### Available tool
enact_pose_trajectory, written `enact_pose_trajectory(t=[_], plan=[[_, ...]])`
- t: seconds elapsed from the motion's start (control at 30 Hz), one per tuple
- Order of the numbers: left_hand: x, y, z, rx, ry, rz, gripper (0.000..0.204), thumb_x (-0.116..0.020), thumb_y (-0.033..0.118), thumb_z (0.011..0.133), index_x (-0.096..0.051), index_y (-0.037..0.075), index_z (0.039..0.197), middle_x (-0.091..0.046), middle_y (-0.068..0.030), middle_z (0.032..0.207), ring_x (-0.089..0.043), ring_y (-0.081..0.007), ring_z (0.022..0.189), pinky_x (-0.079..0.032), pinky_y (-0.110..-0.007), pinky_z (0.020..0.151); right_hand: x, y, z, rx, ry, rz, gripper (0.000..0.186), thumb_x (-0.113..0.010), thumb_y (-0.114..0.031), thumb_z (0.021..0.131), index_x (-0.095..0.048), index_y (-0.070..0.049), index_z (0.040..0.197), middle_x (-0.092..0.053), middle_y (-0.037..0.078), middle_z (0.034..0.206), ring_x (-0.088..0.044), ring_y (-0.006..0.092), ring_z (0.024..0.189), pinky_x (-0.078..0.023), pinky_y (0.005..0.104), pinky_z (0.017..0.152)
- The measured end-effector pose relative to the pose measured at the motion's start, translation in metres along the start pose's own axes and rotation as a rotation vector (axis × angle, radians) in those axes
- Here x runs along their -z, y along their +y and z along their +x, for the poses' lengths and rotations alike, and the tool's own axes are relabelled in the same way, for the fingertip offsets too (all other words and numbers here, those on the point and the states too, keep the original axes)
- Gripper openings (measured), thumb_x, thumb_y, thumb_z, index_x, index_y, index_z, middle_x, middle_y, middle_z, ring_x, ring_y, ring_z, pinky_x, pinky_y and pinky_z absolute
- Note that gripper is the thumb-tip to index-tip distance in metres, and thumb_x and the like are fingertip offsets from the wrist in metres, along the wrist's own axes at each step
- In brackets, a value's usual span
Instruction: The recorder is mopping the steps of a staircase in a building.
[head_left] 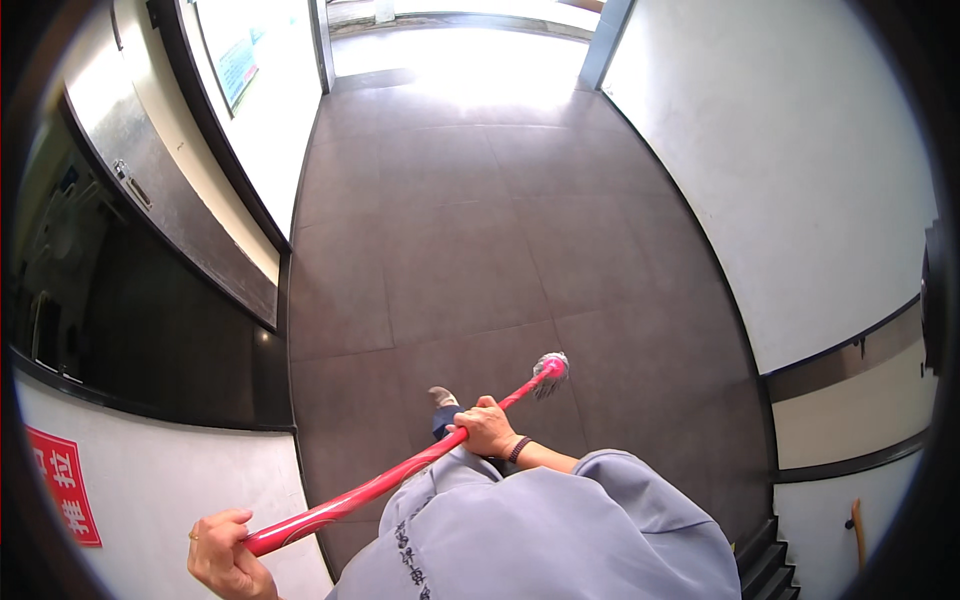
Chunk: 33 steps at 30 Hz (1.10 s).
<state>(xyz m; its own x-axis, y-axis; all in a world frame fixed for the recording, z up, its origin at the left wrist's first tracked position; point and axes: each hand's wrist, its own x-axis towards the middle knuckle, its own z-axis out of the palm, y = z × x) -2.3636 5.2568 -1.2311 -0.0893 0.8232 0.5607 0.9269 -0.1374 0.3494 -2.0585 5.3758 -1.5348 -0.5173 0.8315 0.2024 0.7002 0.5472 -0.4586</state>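
Observation:
A mop with a red handle (360,495) slants across my body from the lower left to the middle of the view. My left hand (228,555) is closed around the handle's upper end and wears a thin ring. Farther down the shaft, my right hand (486,430) grips it, with a dark beaded bracelet on the wrist. At the far end, the mop's grey string head (550,375) hangs from a pink socket over the dark tiled floor (450,250). Whether the strings touch the tiles I cannot tell. One of my shoes (442,397) shows beside the right hand.
On the left stand a metal-faced door (150,170) and a white wall with a red sign (65,487). A white wall (790,170) runs along the right, with dark steps (770,565) at lower right. Bright light enters through the far doorway (460,55).

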Motion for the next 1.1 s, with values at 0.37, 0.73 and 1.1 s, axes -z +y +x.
enact_pose_trajectory(t=[0.37,0.73,1.1], plan=[[0.015,-0.039,0.071,0.077,-0.035,0.268,0.022,-0.044,-0.008,0.076,-0.058,0.005,0.085,-0.069,-0.0136,0.082,-0.067,-0.0290,0.070,-0.054,-0.036,0.065,-0.063,-0.035,0.186,0.096,0.072,0.177,0.026,-0.064,-0.032,0.082,-0.055,-0.013,0.068,-0.058,0.001,0.067,-0.059,0.0169,0.074,-0.036,0.0367,0.082],[-0.146,-0.183,0.203,0.076,-0.583,0.452,0.016,-0.065,0.009,0.077,-0.062,0.008,0.093,-0.047,-0.0054,0.060,-0.050,-0.0208,0.047,-0.040,-0.031,0.042,-0.249,-0.028,0.341,-0.464,-0.611,0.513,0.047,-0.047,-0.014,0.088,-0.045,-0.026,0.133,-0.056,0.020,0.103,-0.061,0.0361,0.096,-0.051,0.0503,0.081],[-0.138,-0.258,0.247,0.517,-0.278,-0.357,0.015,-0.069,0.014,0.079,-0.063,0.006,0.090,-0.064,-0.0085,0.069,-0.063,-0.0223,0.057,-0.049,-0.030,0.050,-0.294,-0.042,0.438,-1.728,-0.711,1.577,0.026,-0.054,-0.026,0.093,-0.043,-0.004,0.100,-0.056,0.013,0.083,-0.058,0.0286,0.075,-0.052,0.0472,0.081]])
